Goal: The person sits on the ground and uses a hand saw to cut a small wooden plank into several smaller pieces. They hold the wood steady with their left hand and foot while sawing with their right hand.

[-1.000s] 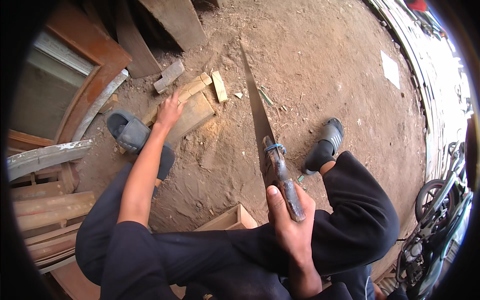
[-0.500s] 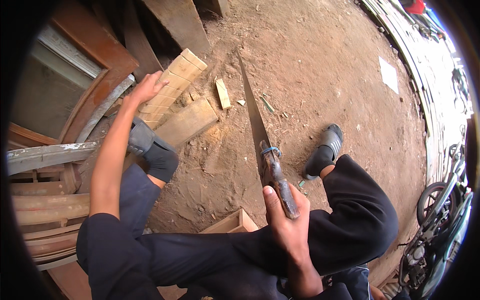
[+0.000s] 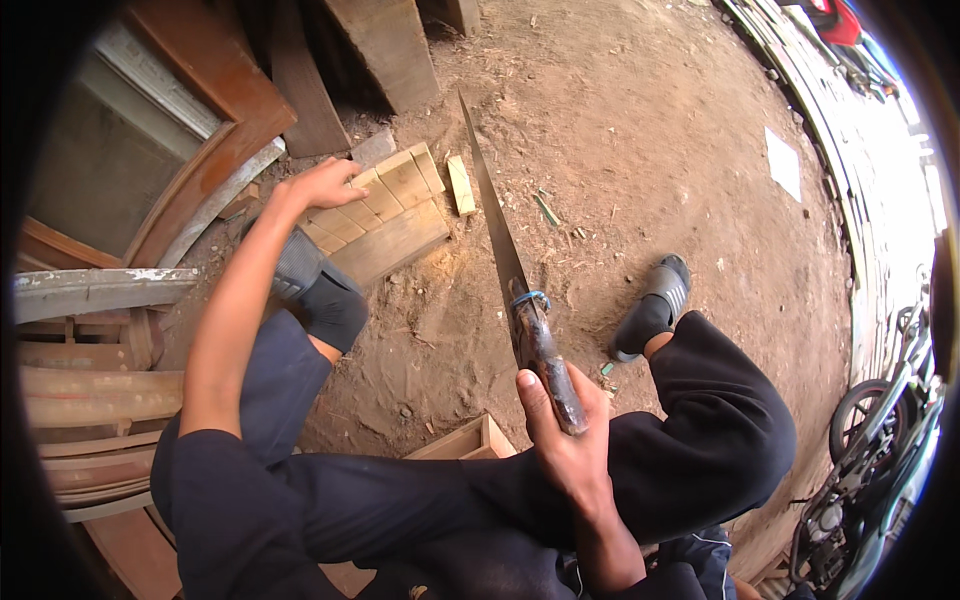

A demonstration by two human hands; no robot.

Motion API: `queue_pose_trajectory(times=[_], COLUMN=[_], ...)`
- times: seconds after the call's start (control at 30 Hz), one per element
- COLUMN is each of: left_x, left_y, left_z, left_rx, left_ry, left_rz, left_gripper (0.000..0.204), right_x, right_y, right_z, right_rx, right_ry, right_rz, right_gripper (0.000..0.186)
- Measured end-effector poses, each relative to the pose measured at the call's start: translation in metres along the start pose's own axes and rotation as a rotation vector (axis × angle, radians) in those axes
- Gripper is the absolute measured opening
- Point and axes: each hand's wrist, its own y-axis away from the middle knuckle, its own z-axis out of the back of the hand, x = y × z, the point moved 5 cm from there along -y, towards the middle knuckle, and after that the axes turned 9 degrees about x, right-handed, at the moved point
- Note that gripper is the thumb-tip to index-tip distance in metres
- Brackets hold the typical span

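My right hand [image 3: 572, 430] is closed round the worn dark handle of a handsaw [image 3: 492, 205]. Its long blade points up and away, apart from any wood, and a blue tie is wound where handle meets blade. At the left, my left hand [image 3: 325, 186] grips the far edge of a pale wooden board [image 3: 405, 180] marked with several cross lines. That board rests against a thicker brown plank [image 3: 400, 243] beside my left foot. Just right of the board, a small pale wood offcut [image 3: 461, 186] lies on the dirt.
Wooden door frames [image 3: 215, 120] and stacked timber [image 3: 100, 400] crowd the left. Large boards [image 3: 385, 55] stand at the far side. A wooden box-like piece [image 3: 465, 440] sits near my legs. A motorcycle [image 3: 865, 440] stands at right; a white sheet [image 3: 783, 165] lies on the ground.
My left hand has shifted slightly right with the pale board, which now lies lower and closer against the brown plank. The saw stays raised in my right hand, almost unmoved.
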Motion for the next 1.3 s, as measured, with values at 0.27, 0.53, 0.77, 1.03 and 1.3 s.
queue_pose_trajectory(times=[0.27, 0.53, 0.77, 1.03, 1.3], left_x=[-0.055, -0.056, -0.031, -0.023, -0.011], left_y=[-0.025, -0.030, -0.037, -0.035, -0.045], left_z=[-0.017, -0.023, -0.051, -0.051, -0.059], left_rx=[-0.326, -0.276, -0.109, -0.147, -0.151], left_ry=[0.009, 0.003, 0.225, 0.241, 0.179], left_rz=[0.047, 0.072, 0.142, 0.150, 0.137], left_gripper=[0.074, 0.069, 0.076, 0.080, 0.094], right_x=[-0.004, -0.010, -0.013, 0.002, 0.023], right_y=[-0.005, -0.007, -0.008, 0.021, 0.012], right_z=[-0.020, -0.027, -0.032, -0.033, -0.037], right_rx=[0.099, 0.127, 0.148, 0.149, 0.109], right_ry=[0.082, 0.153, 0.183, 0.245, 0.257], right_rz=[0.023, 0.026, -0.021, -0.068, -0.055], right_gripper=[0.033, 0.037, 0.039, 0.033, 0.032])
